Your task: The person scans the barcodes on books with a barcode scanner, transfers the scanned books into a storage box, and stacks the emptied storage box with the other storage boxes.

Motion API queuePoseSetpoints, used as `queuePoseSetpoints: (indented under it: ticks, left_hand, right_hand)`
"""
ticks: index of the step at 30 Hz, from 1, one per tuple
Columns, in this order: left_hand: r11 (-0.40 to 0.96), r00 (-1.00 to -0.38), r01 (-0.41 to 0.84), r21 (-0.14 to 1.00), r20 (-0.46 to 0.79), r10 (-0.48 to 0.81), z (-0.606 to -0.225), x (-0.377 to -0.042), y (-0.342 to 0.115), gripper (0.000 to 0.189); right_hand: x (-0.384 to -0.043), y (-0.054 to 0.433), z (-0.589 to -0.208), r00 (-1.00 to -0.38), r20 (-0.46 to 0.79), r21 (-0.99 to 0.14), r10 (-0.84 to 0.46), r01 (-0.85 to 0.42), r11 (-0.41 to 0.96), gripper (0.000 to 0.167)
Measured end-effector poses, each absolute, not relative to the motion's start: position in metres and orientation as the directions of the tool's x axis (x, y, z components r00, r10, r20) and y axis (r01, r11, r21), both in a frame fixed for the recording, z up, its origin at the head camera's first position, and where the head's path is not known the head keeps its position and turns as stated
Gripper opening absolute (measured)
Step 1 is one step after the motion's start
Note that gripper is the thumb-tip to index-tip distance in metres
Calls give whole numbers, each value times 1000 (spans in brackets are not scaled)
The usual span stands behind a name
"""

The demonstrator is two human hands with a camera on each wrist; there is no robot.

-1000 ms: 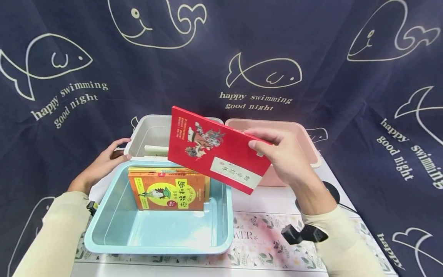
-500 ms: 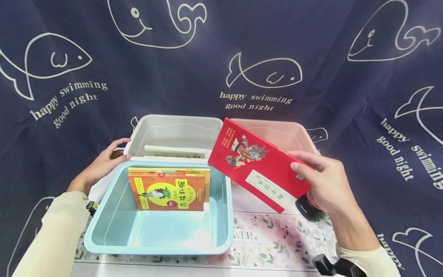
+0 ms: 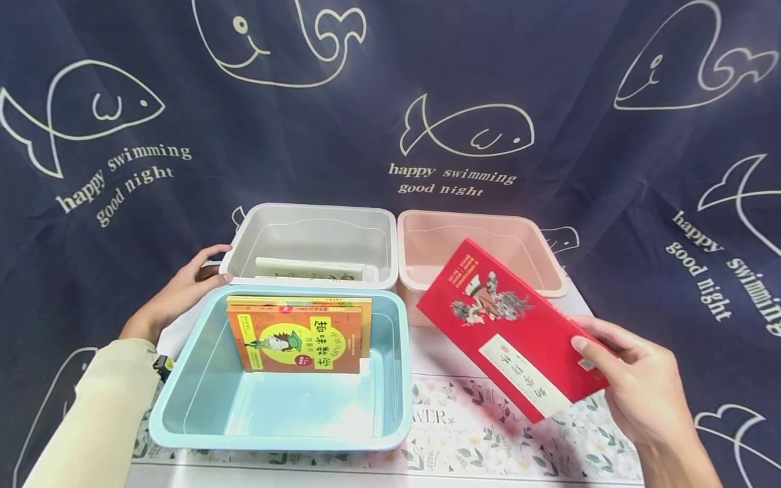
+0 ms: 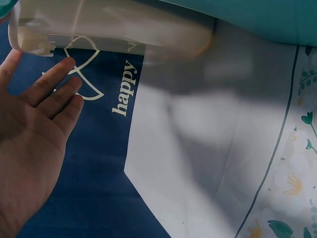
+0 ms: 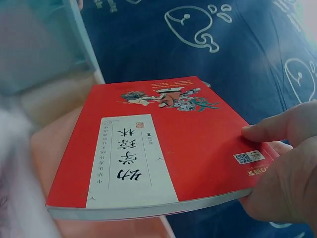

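Observation:
My right hand [image 3: 647,386] pinches a red book [image 3: 506,332] near one corner, thumb on the cover. The book is tilted above the table in front of the pink bin, and the right wrist view shows its white title strip and pale page edge. At the grey bin [image 3: 317,215], my left hand [image 3: 183,291] touches the left rim near the front corner. Its fingers [image 4: 52,84] look extended in the left wrist view. Within the light blue bin [image 3: 281,444], several children's books [image 3: 299,339] stand upright against the back wall, the front one orange.
A pink bin [image 3: 482,218] stands right of the grey one, behind the held book. Inside the grey bin, a pale book [image 3: 308,268] shows near the front wall. A flower-print cloth [image 3: 464,447] covers the table's front part. Behind hangs a dark blue whale-print curtain [image 3: 342,135].
My right hand has carried the red book rightward and down, from over the grey and blue bins to in front of the pink bin. The left hand has stayed at the grey rim.

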State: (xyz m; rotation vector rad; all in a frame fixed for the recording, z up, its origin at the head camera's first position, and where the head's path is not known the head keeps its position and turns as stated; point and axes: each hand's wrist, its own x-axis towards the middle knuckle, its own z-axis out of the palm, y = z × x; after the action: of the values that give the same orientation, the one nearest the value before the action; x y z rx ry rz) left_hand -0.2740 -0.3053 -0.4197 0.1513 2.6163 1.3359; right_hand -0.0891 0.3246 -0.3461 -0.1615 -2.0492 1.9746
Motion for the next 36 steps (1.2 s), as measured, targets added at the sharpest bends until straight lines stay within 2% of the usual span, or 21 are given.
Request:
queuePoseSetpoints:
  ticks: [10, 16, 18, 21, 25, 28, 36]
  left_hand:
    - [582, -976, -4, 813, -131, 176, -422, -275, -306, 78]
    - [573, -974, -11, 819, -138, 178, -424, -276, -306, 78]
    - [574, -975, -12, 819, -138, 177, -425, -276, -306, 79]
    - [581, -975, -10, 813, -136, 174, -424, -277, -307, 78]
    - [583, -976, -3, 813, -130, 175, -422, -275, -307, 78]
    - [583, -976, -4, 812, -130, 175, -422, -275, -306, 79]
    - [583, -976, -6, 812, -133, 175, -424, -276, -307, 79]
  right_hand:
    - [-56, 346, -383, -902, -93, -974, 421, 170, 150, 36]
    - [-41, 356, -401, -812, -230, -834, 536, 448, 321, 33]
    - [-36, 361, -407, -791, -265, -791, 551, 505, 346, 31]
    - [-28, 370, -417, -791, -290, -780, 539, 522, 346, 32]
    - [-19, 381, -432, -840, -241, -869, 485, 409, 277, 46]
    - [-14, 390, -443, -868, -211, -901, 450, 351, 255, 50]
    - [-12, 399, -455, -874, -262, -881, 409, 390, 268, 47]
